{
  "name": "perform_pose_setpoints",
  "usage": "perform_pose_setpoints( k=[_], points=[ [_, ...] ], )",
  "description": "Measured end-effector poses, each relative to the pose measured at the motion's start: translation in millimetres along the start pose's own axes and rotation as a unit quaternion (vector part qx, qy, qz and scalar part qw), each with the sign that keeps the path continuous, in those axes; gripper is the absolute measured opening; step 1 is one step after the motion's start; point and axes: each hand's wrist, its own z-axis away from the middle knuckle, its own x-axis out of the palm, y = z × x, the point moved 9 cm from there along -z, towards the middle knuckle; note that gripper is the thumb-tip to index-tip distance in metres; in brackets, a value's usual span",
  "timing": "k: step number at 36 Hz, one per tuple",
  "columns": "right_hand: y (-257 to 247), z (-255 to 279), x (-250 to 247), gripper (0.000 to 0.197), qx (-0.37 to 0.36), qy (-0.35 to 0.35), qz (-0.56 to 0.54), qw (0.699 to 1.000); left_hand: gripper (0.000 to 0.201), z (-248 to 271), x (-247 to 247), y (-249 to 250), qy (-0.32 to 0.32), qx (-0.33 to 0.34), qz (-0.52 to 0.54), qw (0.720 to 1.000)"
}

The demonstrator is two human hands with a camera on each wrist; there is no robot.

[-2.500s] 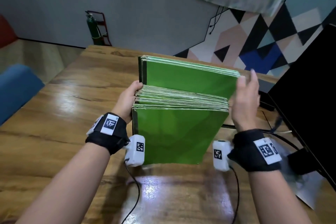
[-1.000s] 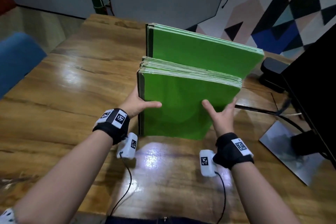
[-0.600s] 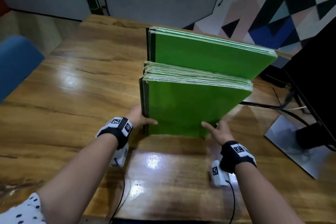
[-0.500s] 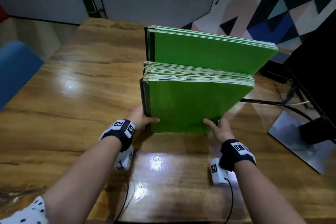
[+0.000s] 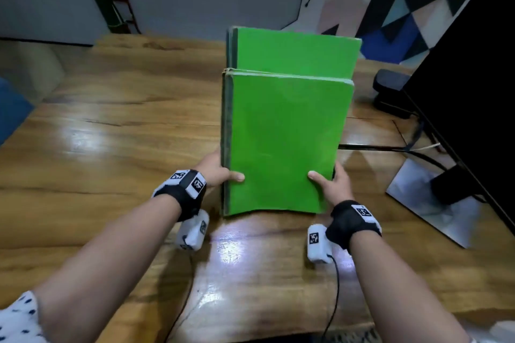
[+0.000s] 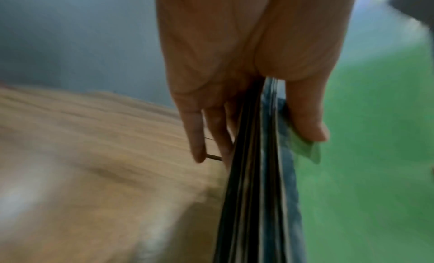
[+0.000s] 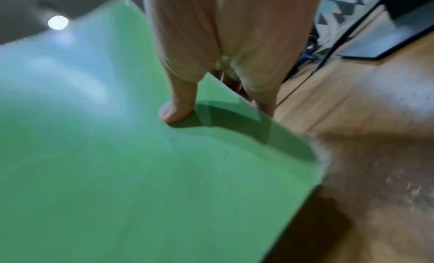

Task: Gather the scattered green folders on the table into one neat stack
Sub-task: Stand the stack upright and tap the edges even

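The stack of green folders (image 5: 281,142) occupies frame centre, above the wooden table (image 5: 111,125). The left hand (image 5: 216,172) clamps its left edge, thumb on the front cover. The right hand (image 5: 330,186) clamps its right edge likewise.

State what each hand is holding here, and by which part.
Both hold the stack of green folders: the left hand grips its lower spine edge, the right hand its lower open edge, thumbs on the front cover.

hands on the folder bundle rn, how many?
2. The left hand grips the spine side of the green folders, thumb on the front cover. The right hand grips the opposite side near the lower corner. Fingers behind the covers are mostly hidden.
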Motion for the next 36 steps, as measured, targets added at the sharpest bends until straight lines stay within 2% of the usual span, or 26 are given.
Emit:
perform_pose_setpoints(
  k=[5, 9, 11, 14, 17, 20, 22, 24, 30, 33, 36],
  points=[
    [22, -15, -37, 0.05, 0.087, -0.013, 0.013, 0.996, 0.071, 4, 39, 16, -0.087, -0.12, 0.009, 0.989],
    [46, -23, -61, 0.046, 0.166, -0.031, 0.038, 0.985, 0.055, 3, 71, 25, -0.12, -0.177, 0.027, 0.976],
    [51, -28, -69, 0.043, 0.182, -0.05, 0.06, 0.98, 0.061, 1, 84, 29, -0.126, -0.193, 0.026, 0.973],
    [60, -37, -81, 0.038, 0.207, -0.076, 0.102, 0.97, 0.073, -9, 102, 34, -0.127, -0.199, 0.012, 0.972],
    [68, -48, -92, 0.035, 0.228, -0.094, 0.147, 0.958, 0.071, -14, 117, 44, -0.135, -0.206, 0.001, 0.969],
    [77, -56, -102, 0.048, 0.246, -0.092, 0.188, 0.946, 0.071, -19, 127, 54, -0.143, -0.208, -0.033, 0.967],
    [85, -63, -108, 0.062, 0.258, -0.086, 0.205, 0.94, 0.072, -25, 131, 58, -0.131, -0.206, -0.057, 0.968],
    [95, -73, -113, 0.067, 0.269, -0.08, 0.208, 0.937, 0.074, -32, 136, 60, -0.121, -0.206, -0.058, 0.969],
    [117, -95, -121, 0.056, 0.289, -0.086, 0.195, 0.934, 0.076, -48, 141, 70, -0.089, -0.203, -0.019, 0.975],
    [109, -93, -119, 0.052, 0.29, -0.087, 0.191, 0.934, 0.073, -53, 142, 69, -0.073, -0.21, 0.015, 0.975],
    [92, -83, -117, 0.037, 0.285, -0.088, 0.201, 0.933, 0.075, -53, 139, 67, -0.054, -0.217, 0.025, 0.974]
  ],
)
